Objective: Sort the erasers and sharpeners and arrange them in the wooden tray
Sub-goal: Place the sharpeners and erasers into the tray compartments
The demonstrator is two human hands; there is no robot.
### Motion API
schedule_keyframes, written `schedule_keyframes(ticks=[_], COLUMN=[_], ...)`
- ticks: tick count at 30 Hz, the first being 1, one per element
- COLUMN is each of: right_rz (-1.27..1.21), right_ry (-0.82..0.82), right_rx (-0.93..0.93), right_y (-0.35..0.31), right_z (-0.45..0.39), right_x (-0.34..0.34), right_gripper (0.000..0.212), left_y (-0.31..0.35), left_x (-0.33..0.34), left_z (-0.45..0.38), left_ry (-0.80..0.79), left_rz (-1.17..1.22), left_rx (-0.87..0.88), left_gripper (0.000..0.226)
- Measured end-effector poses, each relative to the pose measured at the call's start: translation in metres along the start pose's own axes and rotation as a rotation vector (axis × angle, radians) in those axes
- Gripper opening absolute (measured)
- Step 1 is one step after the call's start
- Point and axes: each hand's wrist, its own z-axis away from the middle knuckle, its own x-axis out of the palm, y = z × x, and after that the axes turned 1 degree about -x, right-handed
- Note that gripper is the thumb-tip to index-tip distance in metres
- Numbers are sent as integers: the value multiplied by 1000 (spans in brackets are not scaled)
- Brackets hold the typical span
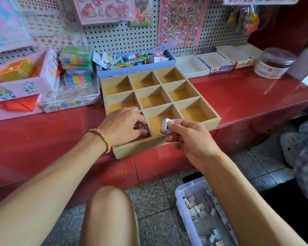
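A wooden tray (210, 119) with nine square compartments sits on the red shelf, its near corner over the shelf's front edge. My right hand (190, 141) pinches a small white and light-blue sharpener (166, 125) over the near middle compartment. My left hand (124, 125) reaches into the near left compartment with its fingers curled down; what they touch is hidden. The other compartments look bare. On the floor at the lower right, a clear plastic bin (180, 206) holds several small erasers and sharpeners (194, 208).
The red shelf (247, 96) carries stationery boxes at the left (75, 71), a blue box of tags (137, 68) behind the tray, open white cartons (219, 63) and a clear jar (274, 63) at the right. A pegboard with stickers stands behind. My knee (110, 210) is below.
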Motion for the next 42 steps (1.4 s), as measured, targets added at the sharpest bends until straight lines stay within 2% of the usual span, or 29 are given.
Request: schedule_keyframes(ticks=[3,4,6,11,17,22,27,30,33,38,42], right_rz=[-29,-43,-85,-167,-13,-142,-181,-84,37,259,505], right_ry=[-26,-43,-99,-156,-112,-127,-166,-149,-94,75,129], right_rx=[14,14,17,35,15,40,55,45,7,-152,-292], right_y=[0,0,-1,-2,-9,-11,-9,-8,-9,-17,-28], right_z=[-1,-2,-1,2,3,3,3,3,2,-1,-4], right_x=[4,7,12,19,20,22,24,24,17,-6,-19], right_gripper=[10,10,13,14,17,18,16,12,11,8,11], left_y=[7,14,28,41,40,39,36,34,21,-4,-7], left_x=[-14,-19,-26,-32,-35,-37,-40,-37,-30,-16,-5], left_z=[8,12,20,24,23,24,27,26,22,16,13], left_ry=[178,178,150,211,190,199,191,189,169,-1,-96], left_rz=[411,535,626,581,356,437,532,516,393,167,85], left_rx=[-48,-39,1,18,121,98,42,25,-50,-149,-130], left_gripper=[6,12,27,25,21,31,25,24,28,34,28])
